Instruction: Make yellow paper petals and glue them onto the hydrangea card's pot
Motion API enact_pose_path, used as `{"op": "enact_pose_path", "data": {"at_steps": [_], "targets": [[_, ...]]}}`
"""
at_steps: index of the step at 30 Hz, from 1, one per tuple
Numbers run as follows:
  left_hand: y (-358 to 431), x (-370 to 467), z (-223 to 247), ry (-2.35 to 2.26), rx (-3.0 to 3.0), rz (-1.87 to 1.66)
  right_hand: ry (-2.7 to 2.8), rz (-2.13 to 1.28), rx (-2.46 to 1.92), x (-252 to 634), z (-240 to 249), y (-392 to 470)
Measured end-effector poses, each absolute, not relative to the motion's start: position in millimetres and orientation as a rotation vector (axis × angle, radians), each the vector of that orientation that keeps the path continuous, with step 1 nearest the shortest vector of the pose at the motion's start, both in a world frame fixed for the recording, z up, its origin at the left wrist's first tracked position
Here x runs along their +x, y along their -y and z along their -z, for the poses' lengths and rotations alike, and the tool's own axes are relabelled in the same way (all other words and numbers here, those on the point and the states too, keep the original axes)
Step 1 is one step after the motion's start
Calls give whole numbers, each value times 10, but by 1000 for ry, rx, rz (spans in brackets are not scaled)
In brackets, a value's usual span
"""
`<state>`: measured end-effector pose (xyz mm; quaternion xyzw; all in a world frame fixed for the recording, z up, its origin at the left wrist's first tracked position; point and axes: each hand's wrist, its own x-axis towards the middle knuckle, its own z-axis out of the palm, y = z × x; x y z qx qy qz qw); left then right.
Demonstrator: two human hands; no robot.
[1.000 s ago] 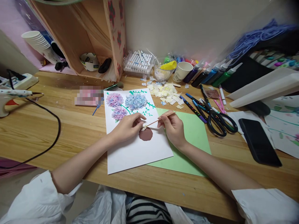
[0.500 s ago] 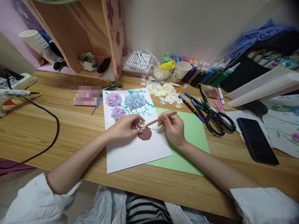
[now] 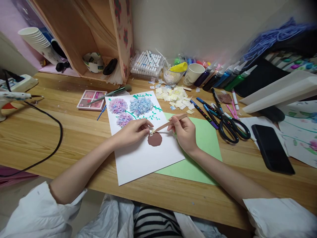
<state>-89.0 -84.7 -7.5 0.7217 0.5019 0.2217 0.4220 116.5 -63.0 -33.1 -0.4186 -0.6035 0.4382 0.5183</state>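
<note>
A white sheet [image 3: 148, 165] bears pink-purple and blue flower clusters [image 3: 141, 106] with green painted stems, and a brown round patch [image 3: 155, 139] near its middle. My right hand [image 3: 183, 132] is closed around a thin wooden stick [image 3: 164, 125], whose tip points down-left at the patch's upper edge. At that tip, the thumb and fingers of my left hand [image 3: 136, 132] pinch a small pale yellow paper piece [image 3: 151, 133]. Beneath the white sheet's right side lies a light green sheet [image 3: 203, 148]. A heap of pale yellow paper squares [image 3: 174, 95] sits just beyond.
Black-handled scissors [image 3: 230, 129], pens [image 3: 205, 114] and a phone [image 3: 273, 148] lie at right. Behind are a marker box [image 3: 146, 65], a clear bowl [image 3: 172, 77], a paper cup [image 3: 193, 74] and bottles. At left are a pink palette [image 3: 91, 99] and a glue gun [image 3: 15, 96] with its cord.
The white sheet has turned slightly counterclockwise, and the brown patch shows a little more. The stick's tip and my left fingertips remain together near the patch's upper edge.
</note>
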Motion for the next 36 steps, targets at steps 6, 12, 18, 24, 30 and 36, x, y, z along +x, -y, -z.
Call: {"op": "enact_pose_path", "data": {"at_steps": [6,12,18,24,30,36], "targets": [[851,-879,64,-1275,1838,-563,1390,-1082,-1125,1161,343,589],[850,-862,68,-1302,1867,-576,1328,-1169,-1107,1163,364,529],[848,-868,91,-1336,1826,-611,1191,-965,-958,1254,336,449],[846,-927,41,-1222,1943,-546,1315,-1075,-906,1284,372,470],[831,-897,64,-1258,1874,-576,1763,-817,-671,1269,424,670],[833,-892,80,-1265,1894,-584,1971,-493,-483,1263,381,679]]}}
